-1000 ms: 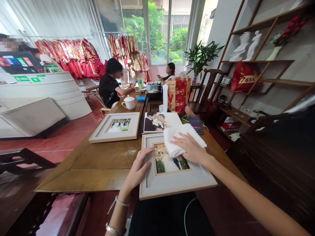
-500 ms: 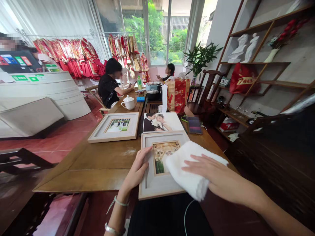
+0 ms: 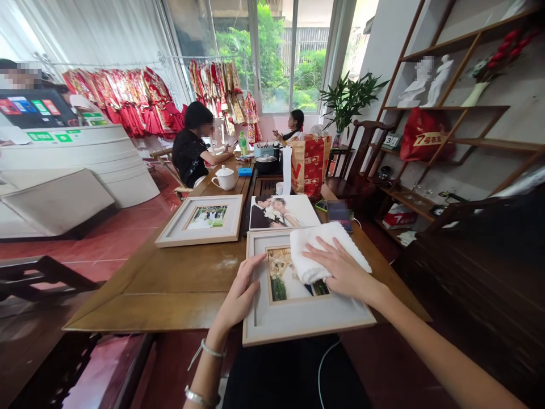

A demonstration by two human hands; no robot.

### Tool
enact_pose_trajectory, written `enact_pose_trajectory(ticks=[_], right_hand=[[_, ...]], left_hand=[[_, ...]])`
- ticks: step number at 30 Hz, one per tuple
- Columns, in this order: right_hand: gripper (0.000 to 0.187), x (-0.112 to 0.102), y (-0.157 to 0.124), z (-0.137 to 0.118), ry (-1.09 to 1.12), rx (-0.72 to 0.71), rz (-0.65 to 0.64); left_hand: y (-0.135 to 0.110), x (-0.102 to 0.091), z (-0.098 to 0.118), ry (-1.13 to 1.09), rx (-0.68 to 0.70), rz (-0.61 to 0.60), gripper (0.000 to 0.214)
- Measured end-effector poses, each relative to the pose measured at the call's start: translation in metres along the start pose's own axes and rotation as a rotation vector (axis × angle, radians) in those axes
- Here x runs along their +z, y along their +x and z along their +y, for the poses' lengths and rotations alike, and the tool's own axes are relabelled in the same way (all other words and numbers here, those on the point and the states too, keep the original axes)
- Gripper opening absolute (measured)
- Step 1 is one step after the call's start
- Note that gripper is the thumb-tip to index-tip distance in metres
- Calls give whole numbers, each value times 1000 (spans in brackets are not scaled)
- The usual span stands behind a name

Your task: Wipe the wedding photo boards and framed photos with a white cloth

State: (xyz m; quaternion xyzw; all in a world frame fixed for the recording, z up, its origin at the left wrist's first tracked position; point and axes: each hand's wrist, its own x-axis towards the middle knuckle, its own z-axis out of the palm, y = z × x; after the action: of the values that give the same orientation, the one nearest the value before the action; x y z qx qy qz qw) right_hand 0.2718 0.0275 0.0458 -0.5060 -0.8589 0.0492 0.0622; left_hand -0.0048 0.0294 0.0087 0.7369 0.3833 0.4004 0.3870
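A light wooden picture frame [image 3: 309, 332] with a pale mat and a wedding photo lies before me, its near edge over the table's edge. My left hand [image 3: 240, 292] holds its left side, thumb and forefinger over the mat; the other fingers are partly hidden. My right hand [image 3: 340, 264] presses a folded white towel [image 3: 344, 238] onto the frame's upper right part, fingers spread over the cloth. The towel hides part of the photo. A second framed photo [image 3: 202, 218] lies at the left, and an unframed couple's print [image 3: 281, 213] lies just beyond my frame.
The wooden table [image 3: 170, 284] holds a white lidded cup [image 3: 225, 179], a black pot [image 3: 266, 163], a red paper bag [image 3: 313, 167] and a phone [image 3: 339, 215]. Two people sit at its far end. A white cable [image 3: 320, 369] hangs by my lap. Shelves [image 3: 464, 108] stand at right.
My right hand and the towel have moved up and away from me across the frame, uncovering the photo's lower right part. My left hand keeps its place on the frame.
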Motion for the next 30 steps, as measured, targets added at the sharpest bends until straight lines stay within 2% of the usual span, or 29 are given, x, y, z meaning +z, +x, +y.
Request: enact_pose_trajectory(ticks=[5, 8, 10, 13, 16, 18, 21, 23, 27, 30], right_hand=[[89, -3, -66, -37, 15, 27, -54], [89, -3, -85, -58, 51, 65, -71], [90, 0, -81, -74, 94, 87, -71], [91, 9, -57, -103, 176, 79, -61], [92, 15, -34, -127, 280, -36, -59], [90, 11, -29, -133, 338, -126, -81], [86, -6, -39, -125, 394, -227, -185], [86, -19, -50, -112, 381, -226, -258], [85, -30, -60, -73, 164, 35, -253], [79, -24, -41, -35, 12, 196, -171]], left_hand=[[-1, 1, -1, -19, 13, 23, 54], [-1, 3, -4, -22, 31, 33, 54], [-1, 4, -5, -14, 37, 39, 53], [0, 4, -7, 1, 38, 52, 47], [0, 4, -7, -11, 37, 66, 42], [0, 4, -7, -33, 42, 77, 41], [1, 3, -7, -44, 51, 86, 41], [1, 3, -6, -23, 53, 80, 41], [1, 1, -5, 23, 55, 53, 40], [2, 0, -3, 16, 69, 26, 36]])
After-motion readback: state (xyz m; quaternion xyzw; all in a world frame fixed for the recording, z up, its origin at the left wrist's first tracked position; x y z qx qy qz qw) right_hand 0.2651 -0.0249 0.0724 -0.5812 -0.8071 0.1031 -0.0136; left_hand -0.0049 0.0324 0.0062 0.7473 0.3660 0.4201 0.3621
